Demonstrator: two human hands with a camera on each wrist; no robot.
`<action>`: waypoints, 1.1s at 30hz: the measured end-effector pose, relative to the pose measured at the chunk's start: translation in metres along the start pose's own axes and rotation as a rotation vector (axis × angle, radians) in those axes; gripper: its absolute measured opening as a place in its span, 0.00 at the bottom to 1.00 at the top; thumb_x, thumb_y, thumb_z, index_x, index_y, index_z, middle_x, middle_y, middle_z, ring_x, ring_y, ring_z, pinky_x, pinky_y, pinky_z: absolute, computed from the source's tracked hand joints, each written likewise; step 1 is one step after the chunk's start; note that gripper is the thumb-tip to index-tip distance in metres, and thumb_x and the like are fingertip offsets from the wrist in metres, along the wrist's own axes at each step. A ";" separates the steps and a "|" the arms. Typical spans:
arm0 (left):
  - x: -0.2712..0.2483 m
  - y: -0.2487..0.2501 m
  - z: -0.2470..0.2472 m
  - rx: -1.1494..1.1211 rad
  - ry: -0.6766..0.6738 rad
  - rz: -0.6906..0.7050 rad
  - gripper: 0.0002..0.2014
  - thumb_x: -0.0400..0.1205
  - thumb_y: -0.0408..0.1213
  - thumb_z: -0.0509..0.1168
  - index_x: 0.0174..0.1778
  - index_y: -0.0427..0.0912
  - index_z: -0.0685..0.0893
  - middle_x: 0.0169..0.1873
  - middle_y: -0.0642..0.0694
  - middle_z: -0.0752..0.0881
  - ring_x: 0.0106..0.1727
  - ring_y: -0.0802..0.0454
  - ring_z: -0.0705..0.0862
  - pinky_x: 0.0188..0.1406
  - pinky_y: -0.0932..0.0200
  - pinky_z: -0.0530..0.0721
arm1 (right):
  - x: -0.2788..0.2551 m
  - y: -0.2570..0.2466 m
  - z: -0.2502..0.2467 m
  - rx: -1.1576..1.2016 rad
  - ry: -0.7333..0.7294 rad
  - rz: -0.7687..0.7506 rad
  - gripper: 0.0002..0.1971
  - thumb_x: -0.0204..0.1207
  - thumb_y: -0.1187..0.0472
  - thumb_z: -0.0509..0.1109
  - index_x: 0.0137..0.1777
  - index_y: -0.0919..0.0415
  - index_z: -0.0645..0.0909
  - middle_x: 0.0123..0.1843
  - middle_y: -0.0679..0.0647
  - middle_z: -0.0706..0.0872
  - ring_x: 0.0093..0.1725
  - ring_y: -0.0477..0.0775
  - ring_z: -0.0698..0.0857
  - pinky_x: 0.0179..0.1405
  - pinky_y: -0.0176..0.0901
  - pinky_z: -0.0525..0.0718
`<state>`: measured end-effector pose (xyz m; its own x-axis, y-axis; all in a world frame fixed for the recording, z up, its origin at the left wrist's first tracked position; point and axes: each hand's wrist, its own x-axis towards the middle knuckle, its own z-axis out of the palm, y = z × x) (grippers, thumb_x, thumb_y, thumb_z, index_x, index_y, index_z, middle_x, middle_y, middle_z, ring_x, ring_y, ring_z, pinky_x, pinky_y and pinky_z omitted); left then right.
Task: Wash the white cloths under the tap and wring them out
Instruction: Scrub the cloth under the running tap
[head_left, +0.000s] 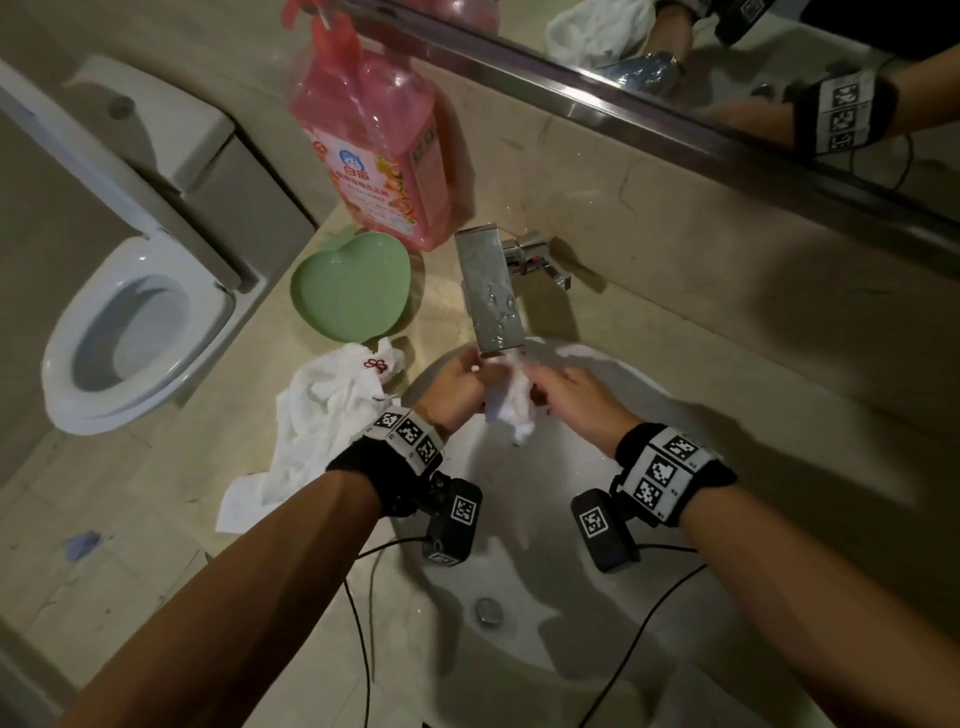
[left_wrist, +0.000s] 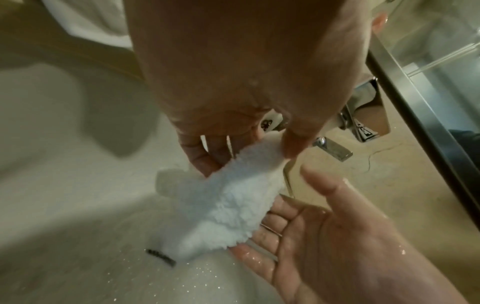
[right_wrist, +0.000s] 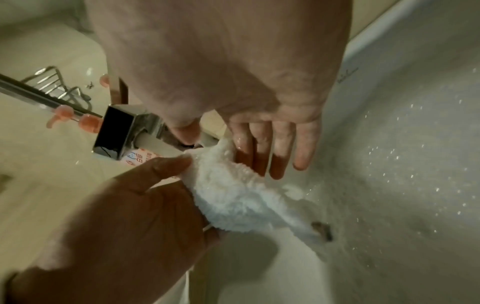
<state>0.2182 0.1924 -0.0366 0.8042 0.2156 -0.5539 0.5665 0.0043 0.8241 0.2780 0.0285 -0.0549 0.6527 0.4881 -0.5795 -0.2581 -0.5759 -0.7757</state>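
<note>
A wet, bunched white cloth (head_left: 511, 413) hangs over the sink (head_left: 597, 545), its top right under the chrome tap (head_left: 491, 296). My left hand (head_left: 470, 371) pinches the cloth's upper end between thumb and fingers; the left wrist view shows that pinch on the cloth (left_wrist: 226, 205). My right hand (head_left: 540, 382) lies flat against the other side of the cloth with straight, wet fingers (right_wrist: 275, 152) and a free thumb. In the right wrist view the cloth (right_wrist: 233, 189) trails down toward the basin. A second white cloth (head_left: 322, 415) lies crumpled on the counter to the left.
A green heart-shaped dish (head_left: 353, 288) and a pink detergent bottle (head_left: 374, 145) stand on the counter behind the second cloth. A toilet (head_left: 130, 338) is at far left, and a mirror (head_left: 727, 62) runs along the back wall. The drain (head_left: 488, 610) is in the basin's near part.
</note>
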 end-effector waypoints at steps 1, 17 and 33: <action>0.000 -0.001 -0.001 -0.021 0.015 -0.043 0.15 0.84 0.29 0.61 0.66 0.27 0.77 0.56 0.23 0.84 0.52 0.32 0.87 0.51 0.38 0.88 | -0.001 -0.001 0.004 0.032 0.005 -0.024 0.25 0.82 0.40 0.66 0.48 0.64 0.88 0.46 0.54 0.92 0.47 0.53 0.88 0.52 0.50 0.83; -0.012 -0.030 -0.046 0.053 -0.040 -0.358 0.37 0.62 0.74 0.72 0.55 0.48 0.80 0.25 0.51 0.73 0.22 0.56 0.66 0.20 0.64 0.65 | 0.008 -0.035 0.022 0.114 0.161 -0.169 0.06 0.83 0.58 0.72 0.56 0.46 0.81 0.57 0.50 0.90 0.59 0.53 0.88 0.64 0.55 0.86; 0.016 -0.014 0.022 -0.249 0.215 -0.192 0.17 0.85 0.39 0.65 0.66 0.34 0.76 0.53 0.38 0.84 0.50 0.42 0.84 0.54 0.48 0.85 | -0.023 -0.018 -0.022 0.136 0.339 -0.120 0.12 0.71 0.48 0.72 0.47 0.53 0.78 0.47 0.62 0.90 0.49 0.64 0.90 0.53 0.72 0.88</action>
<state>0.2274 0.1749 -0.0598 0.6166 0.3882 -0.6849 0.6207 0.2955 0.7263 0.2837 0.0131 -0.0223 0.8768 0.2890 -0.3844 -0.2428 -0.4239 -0.8725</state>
